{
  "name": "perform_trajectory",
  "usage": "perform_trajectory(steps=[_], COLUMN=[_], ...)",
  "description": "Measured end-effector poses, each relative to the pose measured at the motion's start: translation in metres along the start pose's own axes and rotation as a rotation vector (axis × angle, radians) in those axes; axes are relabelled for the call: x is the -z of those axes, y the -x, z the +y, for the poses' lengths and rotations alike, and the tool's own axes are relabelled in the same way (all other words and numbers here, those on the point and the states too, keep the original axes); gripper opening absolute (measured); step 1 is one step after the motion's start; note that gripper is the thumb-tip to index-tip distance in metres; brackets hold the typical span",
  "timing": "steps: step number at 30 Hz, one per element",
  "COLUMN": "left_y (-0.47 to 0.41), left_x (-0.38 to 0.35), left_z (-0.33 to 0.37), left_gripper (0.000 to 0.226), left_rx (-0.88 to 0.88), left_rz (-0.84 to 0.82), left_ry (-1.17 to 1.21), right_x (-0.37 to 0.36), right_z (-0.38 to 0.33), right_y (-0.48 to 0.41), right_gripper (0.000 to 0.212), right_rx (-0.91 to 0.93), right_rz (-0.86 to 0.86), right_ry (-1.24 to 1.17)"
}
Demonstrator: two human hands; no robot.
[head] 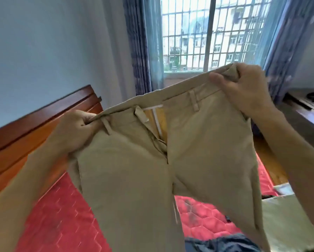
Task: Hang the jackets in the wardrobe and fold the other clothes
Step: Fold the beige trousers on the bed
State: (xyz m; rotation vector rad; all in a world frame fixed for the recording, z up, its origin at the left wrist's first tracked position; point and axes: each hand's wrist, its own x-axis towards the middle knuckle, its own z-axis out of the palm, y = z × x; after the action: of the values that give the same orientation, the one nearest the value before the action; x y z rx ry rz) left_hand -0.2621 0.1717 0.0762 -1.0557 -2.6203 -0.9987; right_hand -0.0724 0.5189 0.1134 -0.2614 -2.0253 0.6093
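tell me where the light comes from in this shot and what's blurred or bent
Head view: daylight enters through the barred window, washed pale, behind the khaki trousers. Head view: motion blur smears the trouser legs and both forearms low in frame, while the left hand and right hand at the waistband are only slightly soft. Head view: the wide lens makes the curtains lean, converging downward.

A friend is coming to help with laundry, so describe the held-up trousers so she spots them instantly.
Start at the red quilted mattress near the barred window. Above it, the left hand and right hand grip the waistband of the trousers, held in the air. They are tan with the fly open, unlike the dark blue cloth lying on the mattress.
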Motion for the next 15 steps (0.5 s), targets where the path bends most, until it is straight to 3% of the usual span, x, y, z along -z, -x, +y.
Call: perform_trajectory(steps=[4,8,12,15], left_y=[-0.027,-0.052,-0.070,-0.085], left_x=[0.029,0.040,0.042,0.034], left_z=[0.015,0.027,0.042,0.051], left_gripper=[0.033,0.025,0.029,0.017], left_rx=[0.324,0.555,0.576,0.562], left_rz=[-0.209,-0.364,-0.355,-0.341], left_ry=[0.151,0.428,0.643,0.791], right_x=[-0.060,-0.102,-0.118,-0.123], right_z=[-0.001,-0.004,-0.034,-0.061], right_y=[-0.032,-0.050,-0.053,-0.051], right_gripper=[0.041,0.054,0.058,0.058], right_rx=[-0.123,-0.173,-0.053,0.074], right_rz=[-0.177,-0.176,-0.036,0.023], right_ry=[0.143,0.143,0.055,-0.078])
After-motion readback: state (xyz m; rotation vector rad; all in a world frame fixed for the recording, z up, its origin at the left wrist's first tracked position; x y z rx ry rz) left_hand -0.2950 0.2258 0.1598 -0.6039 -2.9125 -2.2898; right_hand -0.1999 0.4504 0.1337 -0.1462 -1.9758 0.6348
